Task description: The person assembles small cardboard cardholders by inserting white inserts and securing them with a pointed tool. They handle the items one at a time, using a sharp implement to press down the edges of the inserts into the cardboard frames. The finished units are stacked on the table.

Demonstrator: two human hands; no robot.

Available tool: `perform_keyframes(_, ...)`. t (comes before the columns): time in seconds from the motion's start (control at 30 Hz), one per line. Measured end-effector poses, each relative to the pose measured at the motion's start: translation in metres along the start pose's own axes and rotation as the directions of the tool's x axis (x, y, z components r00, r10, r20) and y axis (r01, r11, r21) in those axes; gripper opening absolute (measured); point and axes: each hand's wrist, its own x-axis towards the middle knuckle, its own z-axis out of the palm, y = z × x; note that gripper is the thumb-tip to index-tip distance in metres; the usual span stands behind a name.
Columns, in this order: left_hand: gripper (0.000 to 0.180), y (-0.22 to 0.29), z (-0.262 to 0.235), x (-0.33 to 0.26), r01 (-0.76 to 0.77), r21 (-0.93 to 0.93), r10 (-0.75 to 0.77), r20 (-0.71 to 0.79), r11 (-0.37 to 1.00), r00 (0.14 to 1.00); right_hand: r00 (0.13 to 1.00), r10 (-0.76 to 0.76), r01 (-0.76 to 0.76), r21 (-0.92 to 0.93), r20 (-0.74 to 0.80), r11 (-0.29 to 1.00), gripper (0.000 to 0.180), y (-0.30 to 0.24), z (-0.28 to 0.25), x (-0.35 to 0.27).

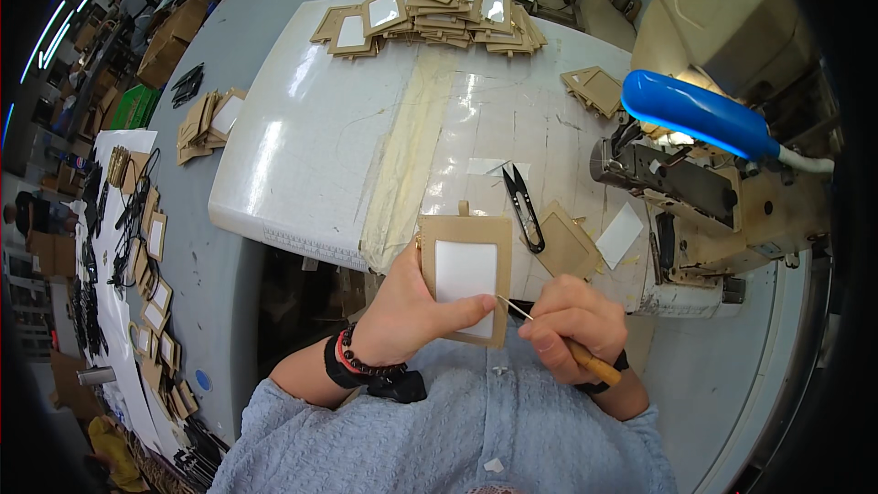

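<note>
My left hand (407, 316) is closed on a tan card holder (466, 227), its thumb pressing the lower part of the pale window. The holder is held up in front of my chest, with a small tab at its top. In my right hand (578, 325) is an awl (593, 364) with a wooden handle; its thin metal shaft reaches to the holder's right edge, close to my left thumb. Black thread snips (523, 210) lie on the table just beyond. Beside them rests another tan card holder (561, 240), partly behind my right hand.
A heap of tan card holders (444, 14) sits at the table's far edge. On the right stand a sewing machine (668, 183) and a blue lamp (700, 114). A white card (620, 235) lies near the machine. More holders (210, 123) are on the grey surface at left.
</note>
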Motion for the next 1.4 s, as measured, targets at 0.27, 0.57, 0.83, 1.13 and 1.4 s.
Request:
perform_keyframes(0.27, 0.058, 0.003, 0.003, -0.001, 0.024, -0.059, -0.026, -0.027, 0.998, 0.999, 0.999, -0.054, 0.053, -0.071, -0.005, 0.996, 0.005, -0.002, 0.003, 0.001)
perform_keyframes(0.57, 0.057, 0.004, 0.000, -0.002, 0.008, 0.003, -0.008, -0.020, 1.000, 1.000, 1.000, -0.016, 0.016, 0.014, -0.024, 1.000, 0.006, 0.000, 0.003, 0.001)
perform_keyframes(0.83, 0.055, 0.001, 0.001, -0.001, -0.042, 0.018, 0.043, -0.042, 0.999, 0.998, 1.000, -0.017, 0.017, -0.001, -0.002, 1.000, 0.007, 0.000, 0.002, 0.002)
perform_keyframes(1.13, 0.058, -0.001, 0.000, -0.001, -0.011, 0.027, 0.012, -0.042, 1.000, 0.999, 0.998, -0.063, 0.066, -0.121, 0.026, 0.990, 0.005, -0.004, 0.003, 0.003)
perform_keyframes(1.4, 0.053, -0.003, 0.004, -0.003, -0.070, 0.079, 0.082, -0.165, 0.994, 0.983, 0.990, -0.114, 0.138, -0.396, 0.084, 0.908, 0.012, -0.011, 0.009, 0.008)
